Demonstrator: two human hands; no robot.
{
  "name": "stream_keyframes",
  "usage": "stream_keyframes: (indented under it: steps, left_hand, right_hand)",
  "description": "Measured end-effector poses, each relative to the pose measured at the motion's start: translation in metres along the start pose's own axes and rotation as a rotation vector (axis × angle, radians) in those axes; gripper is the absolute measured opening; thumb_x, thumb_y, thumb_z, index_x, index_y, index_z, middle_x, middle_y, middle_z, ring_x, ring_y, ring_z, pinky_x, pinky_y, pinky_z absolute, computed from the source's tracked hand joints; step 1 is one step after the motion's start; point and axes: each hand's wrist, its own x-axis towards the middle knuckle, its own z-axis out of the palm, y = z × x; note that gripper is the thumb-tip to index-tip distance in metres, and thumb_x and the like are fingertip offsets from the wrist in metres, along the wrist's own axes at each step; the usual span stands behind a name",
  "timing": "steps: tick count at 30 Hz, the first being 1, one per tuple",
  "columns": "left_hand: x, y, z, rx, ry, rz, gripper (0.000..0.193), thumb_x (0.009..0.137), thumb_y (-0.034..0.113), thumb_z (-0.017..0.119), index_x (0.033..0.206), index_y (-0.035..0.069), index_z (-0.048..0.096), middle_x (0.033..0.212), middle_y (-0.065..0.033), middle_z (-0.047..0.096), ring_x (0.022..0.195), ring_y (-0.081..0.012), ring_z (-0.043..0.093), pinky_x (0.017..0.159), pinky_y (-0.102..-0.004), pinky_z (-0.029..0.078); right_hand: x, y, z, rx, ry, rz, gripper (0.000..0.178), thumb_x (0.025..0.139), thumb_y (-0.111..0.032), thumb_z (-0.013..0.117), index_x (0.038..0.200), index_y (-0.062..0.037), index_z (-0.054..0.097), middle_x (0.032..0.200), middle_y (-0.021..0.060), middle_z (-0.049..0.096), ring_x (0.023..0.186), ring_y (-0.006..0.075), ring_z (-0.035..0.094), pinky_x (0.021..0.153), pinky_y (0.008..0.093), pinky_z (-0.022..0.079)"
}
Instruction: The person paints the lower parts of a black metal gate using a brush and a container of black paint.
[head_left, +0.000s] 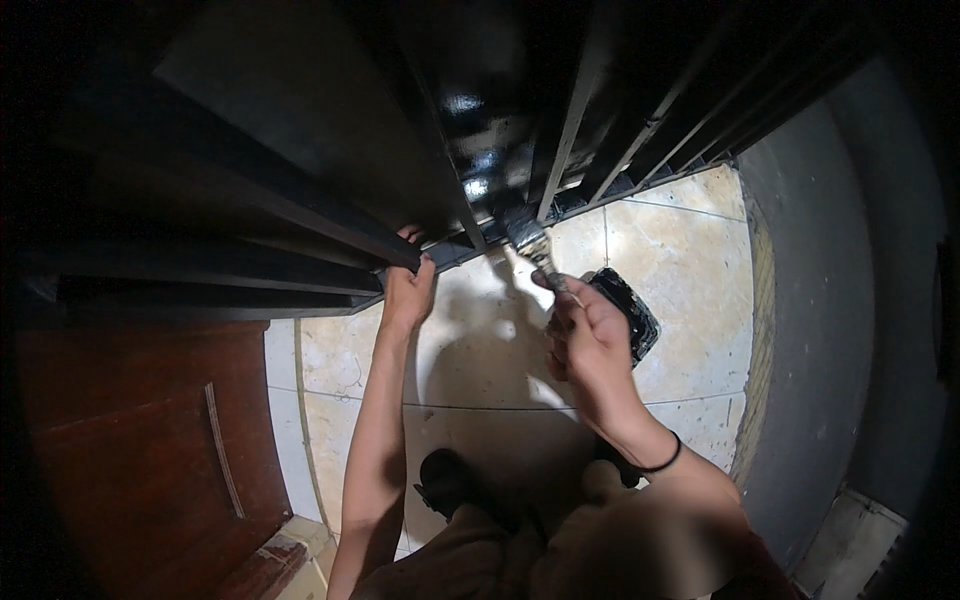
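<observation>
A paintbrush (pixel 541 260) is in my right hand (pixel 592 345), my fingers closed around its handle. Its dark, paint-coated bristles reach the lower part of a black metal gate (pixel 480 237), close by an upright bar; whether they touch is hard to tell. My left hand (pixel 408 285) grips the base of another gate bar (pixel 340 237), thumb in front and fingertips showing behind it. Wet-looking glossy patches shine on the dark panel (pixel 476 160) between the bars. Partly behind my right hand, a black paint-smeared tray (pixel 630 310) rests on the tiled floor.
Stained pale tiles (pixel 690 260) make up the floor, with dark specks on them. A reddish-brown wooden door (pixel 150 430) stands at the left, a grey wall (pixel 810 300) at the right. My feet, in dark footwear (pixel 447 480), are below my hands.
</observation>
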Motion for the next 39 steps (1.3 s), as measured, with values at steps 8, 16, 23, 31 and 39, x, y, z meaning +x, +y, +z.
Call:
stream_keyframes:
  steps: [8, 16, 23, 31, 39]
  left_hand:
    - [0.003, -0.006, 0.011, -0.103, 0.004, 0.041, 0.050, 0.094, 0.006, 0.050, 0.143, -0.003, 0.043, 0.139, -0.0193, 0.054, 0.134, -0.0275, 0.050, 0.112, -0.0338, 0.036]
    - [0.001, -0.015, 0.000, -0.038, -0.004, 0.043, 0.051, 0.094, 0.006, 0.049, 0.144, -0.003, 0.041, 0.139, -0.0200, 0.054, 0.136, -0.0278, 0.049, 0.113, -0.0341, 0.036]
    - [0.001, -0.007, 0.005, -0.069, -0.032, 0.014, 0.052, 0.095, 0.005, 0.048, 0.146, -0.003, 0.039, 0.140, -0.0207, 0.054, 0.136, -0.0278, 0.049, 0.113, -0.0343, 0.035]
    - [0.000, 0.000, 0.004, -0.059, -0.038, 0.002, 0.054, 0.095, 0.004, 0.047, 0.147, -0.005, 0.036, 0.143, -0.0214, 0.052, 0.135, -0.0275, 0.049, 0.114, -0.0348, 0.034]
    - [-0.002, -0.009, -0.002, -0.031, -0.035, -0.029, 0.054, 0.095, 0.004, 0.048, 0.147, -0.005, 0.035, 0.143, -0.0212, 0.051, 0.136, -0.0278, 0.048, 0.114, -0.0346, 0.034]
  right_hand:
    - [0.101, 0.079, 0.000, 0.022, 0.000, 0.023, 0.025, 0.107, -0.022, 0.047, 0.109, -0.0025, 0.062, 0.064, -0.0051, 0.046, 0.052, 0.0056, 0.040, 0.047, 0.0239, 0.033]
    - [0.004, -0.070, 0.000, 0.285, -0.193, -0.015, 0.022, 0.103, -0.016, 0.053, 0.116, -0.0026, 0.064, 0.078, -0.0053, 0.050, 0.059, 0.0042, 0.044, 0.052, 0.0216, 0.035]
    - [0.045, 0.030, -0.013, 0.031, -0.045, -0.029, 0.018, 0.097, -0.007, 0.055, 0.113, -0.0038, 0.064, 0.077, -0.0022, 0.054, 0.064, 0.0066, 0.046, 0.055, 0.0220, 0.036]
    - [0.124, 0.052, 0.004, 0.380, -0.279, 0.224, 0.014, 0.098, -0.015, 0.050, 0.087, -0.0077, 0.055, 0.062, -0.0063, 0.037, 0.046, 0.0054, 0.032, 0.042, 0.0256, 0.024]
    - [0.107, -0.008, -0.009, 0.526, -0.332, 0.404, 0.016, 0.102, -0.014, 0.046, 0.099, -0.0043, 0.059, 0.064, -0.0076, 0.041, 0.048, 0.0034, 0.033, 0.043, 0.0217, 0.024]
